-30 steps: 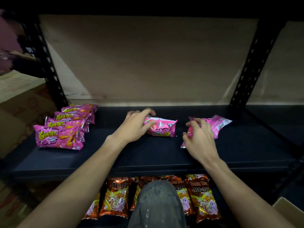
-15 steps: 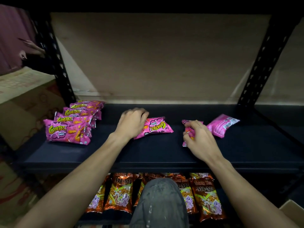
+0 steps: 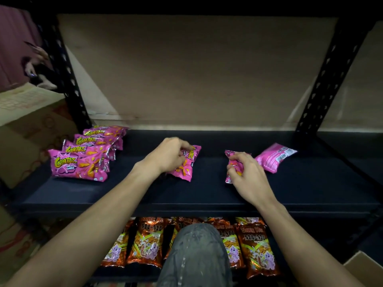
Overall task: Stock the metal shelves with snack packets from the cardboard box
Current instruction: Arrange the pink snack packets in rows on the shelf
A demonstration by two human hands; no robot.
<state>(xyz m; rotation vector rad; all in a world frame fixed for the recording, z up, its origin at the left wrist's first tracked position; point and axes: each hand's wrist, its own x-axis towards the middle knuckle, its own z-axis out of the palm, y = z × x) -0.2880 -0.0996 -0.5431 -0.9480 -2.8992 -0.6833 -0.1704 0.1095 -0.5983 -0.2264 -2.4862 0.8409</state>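
On the dark metal shelf (image 3: 207,195) my left hand (image 3: 167,155) grips a pink Corntoz packet (image 3: 186,168), which lies turned lengthwise, its far end towards the back. My right hand (image 3: 246,172) is closed on a second pink packet (image 3: 233,166) in the middle right of the shelf. A third pink packet (image 3: 273,157) lies loose, back side up, just right of that hand. A row of several pink Corntoz packets (image 3: 83,160) is lined up at the shelf's left end. A corner of the cardboard box (image 3: 364,268) shows at the bottom right.
Orange Mi-Mi snack packets (image 3: 255,249) fill the lower shelf. My knee (image 3: 194,253) is in front of them. Black perforated uprights (image 3: 329,75) stand at left and right. Cardboard boxes (image 3: 27,125) sit beyond the left upright, and another person's hand (image 3: 35,59) shows there.
My left hand has turned its packet from crosswise to lengthwise. My right hand has closed further over its packet. The view has shifted slightly.
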